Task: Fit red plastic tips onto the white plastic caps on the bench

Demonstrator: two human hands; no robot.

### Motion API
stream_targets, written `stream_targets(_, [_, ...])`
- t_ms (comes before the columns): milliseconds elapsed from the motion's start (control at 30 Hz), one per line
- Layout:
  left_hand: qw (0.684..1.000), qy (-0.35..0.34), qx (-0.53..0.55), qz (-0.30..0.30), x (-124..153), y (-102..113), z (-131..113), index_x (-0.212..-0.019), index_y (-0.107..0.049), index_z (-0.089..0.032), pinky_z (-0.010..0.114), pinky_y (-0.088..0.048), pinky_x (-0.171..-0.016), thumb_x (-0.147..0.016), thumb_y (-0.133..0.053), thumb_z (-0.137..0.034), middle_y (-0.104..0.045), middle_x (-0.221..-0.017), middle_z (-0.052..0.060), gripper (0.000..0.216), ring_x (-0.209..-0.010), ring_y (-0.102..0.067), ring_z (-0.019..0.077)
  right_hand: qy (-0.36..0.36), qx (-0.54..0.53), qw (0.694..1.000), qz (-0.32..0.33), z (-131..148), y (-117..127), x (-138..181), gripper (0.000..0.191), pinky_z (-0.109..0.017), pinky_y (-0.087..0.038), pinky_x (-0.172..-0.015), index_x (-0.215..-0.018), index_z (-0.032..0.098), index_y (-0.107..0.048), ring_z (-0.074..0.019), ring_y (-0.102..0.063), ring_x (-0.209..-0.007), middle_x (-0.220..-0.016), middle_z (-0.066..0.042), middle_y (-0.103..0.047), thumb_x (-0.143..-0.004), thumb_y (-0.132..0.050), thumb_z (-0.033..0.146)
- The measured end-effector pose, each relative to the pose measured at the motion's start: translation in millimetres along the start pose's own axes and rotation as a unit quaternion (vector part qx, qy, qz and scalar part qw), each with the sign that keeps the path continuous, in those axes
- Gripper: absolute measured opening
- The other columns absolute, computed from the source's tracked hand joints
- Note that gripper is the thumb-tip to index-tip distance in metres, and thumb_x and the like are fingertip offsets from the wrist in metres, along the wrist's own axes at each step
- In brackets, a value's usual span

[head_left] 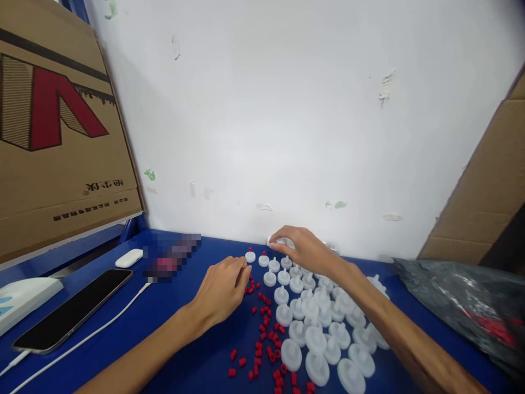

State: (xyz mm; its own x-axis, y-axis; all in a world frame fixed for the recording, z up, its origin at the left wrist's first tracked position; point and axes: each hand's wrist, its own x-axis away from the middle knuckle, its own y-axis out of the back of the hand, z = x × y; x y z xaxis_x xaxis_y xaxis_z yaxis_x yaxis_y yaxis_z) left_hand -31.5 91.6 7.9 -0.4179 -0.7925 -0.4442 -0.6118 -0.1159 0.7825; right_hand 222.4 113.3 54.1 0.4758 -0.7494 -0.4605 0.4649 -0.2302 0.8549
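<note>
My left hand (pixel 223 289) is closed over the blue table, fingers curled together beside the small red caps (pixel 262 328); whatever its fingertips hold is hidden. Near the wall, my right hand (pixel 302 249) curves its thumb and fingers around a white plastic disc (pixel 283 241), which is partly covered by the fingers. Several white discs with central stems (pixel 315 339) spread below my right forearm, some overlapping. Between my hands, two discs carry red caps on their stems: one white disc (pixel 250 256) and another white disc (pixel 263 261) to its right.
On the left lie a phone (pixel 74 309) with a white cable (pixel 94 330), a white case (pixel 129 258) and a white power strip (pixel 28 298). A large cardboard box (pixel 69 180) stands behind them. At right is a grey plastic bag (pixel 447 295), against the white wall (pixel 287 109).
</note>
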Motion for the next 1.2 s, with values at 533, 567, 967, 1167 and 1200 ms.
stream_targets(533, [0.985, -0.008, -0.133, 0.108, 6, -10, 2, -0.101, -0.068, -0.022, 0.033, -0.044, -0.071, -0.1, -0.049, -0.019, -0.066, -0.103, 0.006, 0.02, -0.1, -0.059, 0.0254, 0.069, 0.026, 0.992, 0.107, 26, -48, 2, 0.032, -0.046, -0.039, -0.105, -0.119, 0.022, -0.07, -0.0296, -0.055, -0.129, -0.126, -0.008, -0.071, -0.104, -0.042, 0.023])
stream_targets(567, [0.985, -0.006, -0.136, 0.109, 5, -10, 1, -0.1, -0.069, -0.022, 0.033, -0.045, -0.071, -0.1, -0.049, -0.02, -0.066, -0.102, 0.006, 0.02, -0.1, -0.059, 0.0256, 0.068, 0.025, 0.992, 0.103, 26, -46, 2, 0.032, -0.045, -0.039, -0.104, -0.12, 0.023, -0.07, -0.0285, -0.056, -0.127, -0.127, -0.007, -0.071, -0.104, -0.043, 0.023])
stream_targets(967, [0.983, 0.005, -0.147, 0.107, 4, -8, 3, -0.101, -0.071, -0.022, 0.035, -0.047, -0.074, -0.101, -0.047, -0.022, -0.068, -0.102, 0.006, 0.023, -0.102, -0.061, 0.0262, 0.052, 0.028, 0.994, 0.087, 29, -42, 3, 0.029, -0.041, -0.038, -0.103, -0.118, 0.022, -0.073, -0.0257, -0.059, -0.121, -0.118, -0.008, -0.074, -0.102, -0.049, 0.026])
stream_targets(1167, [0.984, 0.009, -0.144, 0.106, 5, -8, 3, -0.101, -0.07, -0.022, 0.034, -0.047, -0.074, -0.1, -0.048, -0.022, -0.069, -0.103, 0.007, 0.023, -0.102, -0.061, 0.0262, 0.035, 0.055, 0.996, 0.061, 28, -38, -1, 0.03, -0.04, -0.038, -0.1, -0.105, 0.02, -0.074, -0.0243, -0.063, -0.107, -0.103, -0.007, -0.076, -0.104, -0.045, 0.027])
stream_targets(1200, [0.984, 0.011, -0.142, 0.105, 5, -8, 3, -0.1, -0.07, -0.022, 0.034, -0.047, -0.074, -0.1, -0.048, -0.023, -0.069, -0.103, 0.006, 0.022, -0.102, -0.061, 0.0262, 0.024, 0.061, 0.997, 0.052, 27, -38, -2, 0.032, -0.041, -0.038, -0.099, -0.105, 0.02, -0.073, -0.0247, -0.063, -0.105, -0.103, -0.008, -0.076, -0.106, -0.042, 0.028])
